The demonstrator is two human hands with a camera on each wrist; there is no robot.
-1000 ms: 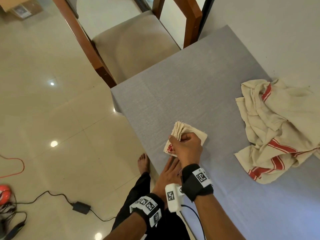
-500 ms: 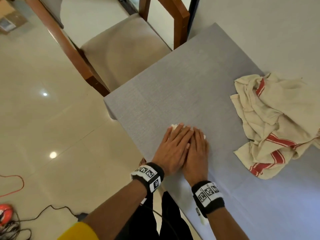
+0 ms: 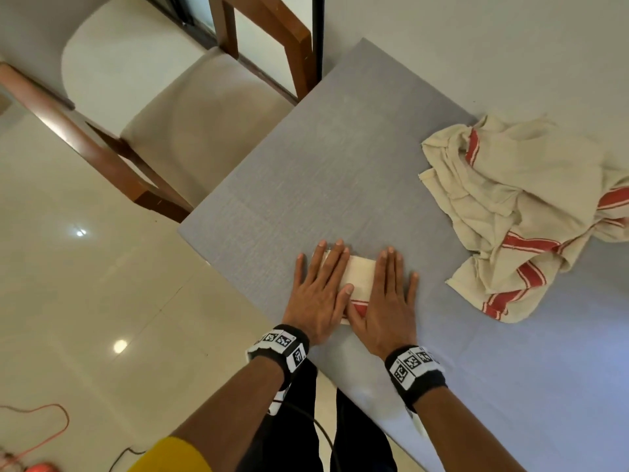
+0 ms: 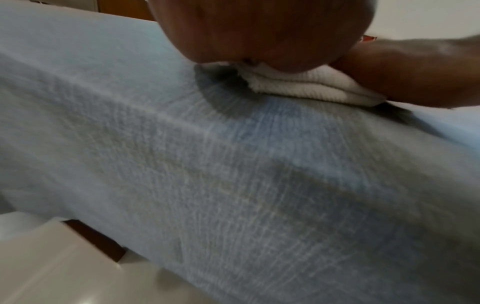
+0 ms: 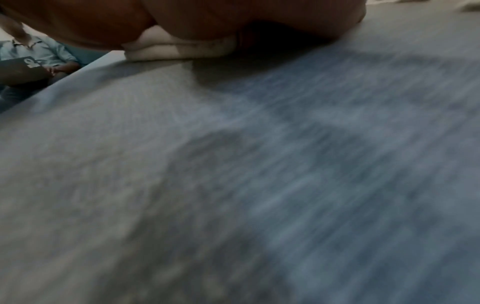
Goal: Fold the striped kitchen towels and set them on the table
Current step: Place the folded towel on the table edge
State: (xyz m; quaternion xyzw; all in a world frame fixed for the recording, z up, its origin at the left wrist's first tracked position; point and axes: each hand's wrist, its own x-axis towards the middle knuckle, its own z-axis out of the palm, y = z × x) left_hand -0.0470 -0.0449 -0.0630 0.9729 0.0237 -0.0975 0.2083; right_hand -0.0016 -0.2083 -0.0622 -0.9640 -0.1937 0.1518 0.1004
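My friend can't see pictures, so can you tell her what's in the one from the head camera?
Two hands, left hand and right hand, press flat on a small folded towel near the edge of a grey table. To the right lies a crumpled towel with red stripes; a wooden chair stands beyond.

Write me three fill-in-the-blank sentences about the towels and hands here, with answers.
1. Both hands press flat on the ____ towel.
2. The crumpled towel has ____ stripes.
3. The left hand and right hand have their fingers ____, not curled.

Answers: folded; red; straight
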